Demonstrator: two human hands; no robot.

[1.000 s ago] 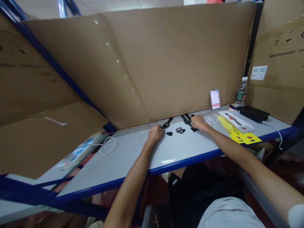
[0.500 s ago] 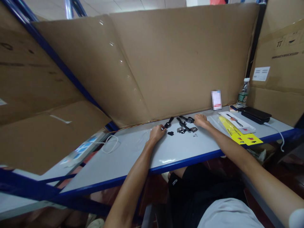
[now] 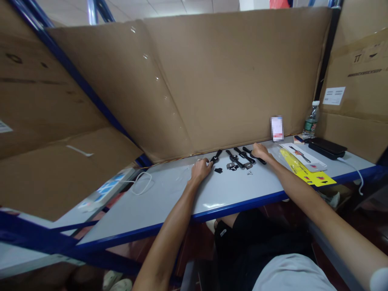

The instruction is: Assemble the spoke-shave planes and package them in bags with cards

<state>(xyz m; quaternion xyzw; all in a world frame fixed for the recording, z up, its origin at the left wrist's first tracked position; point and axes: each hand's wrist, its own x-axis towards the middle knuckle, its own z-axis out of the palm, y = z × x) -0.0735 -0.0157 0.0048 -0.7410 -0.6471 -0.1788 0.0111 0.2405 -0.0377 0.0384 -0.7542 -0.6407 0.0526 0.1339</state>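
Several black two-handled tools, which look like spokeshaves, lie slanted in a row on the grey table (image 3: 169, 202). My left hand (image 3: 201, 169) is closed on the near end of the leftmost spokeshave (image 3: 216, 156). At the row's other end, my right hand (image 3: 260, 151) grips the rightmost spokeshave (image 3: 256, 157), partly covering it. Between my hands lie two more, a left-middle spokeshave (image 3: 234, 158) and a right-middle spokeshave (image 3: 244, 154). Nearer me are a small black plate (image 3: 218, 170), a grey metal blade (image 3: 248, 165) and small silver screws (image 3: 249, 173).
Right of my hands lie a white printed box (image 3: 300, 155), a yellow card (image 3: 321, 178) and a black case (image 3: 325, 147) with a white cable. A phone (image 3: 277, 128) leans on the cardboard wall (image 3: 236, 81) near a water bottle (image 3: 311, 119). A white cable (image 3: 142, 184) lies left.
My right hand has shifted slightly right and away from me. The right-middle spokeshave now lies straightened in the row, and the rightmost one shows under my hand. My left hand stays put.
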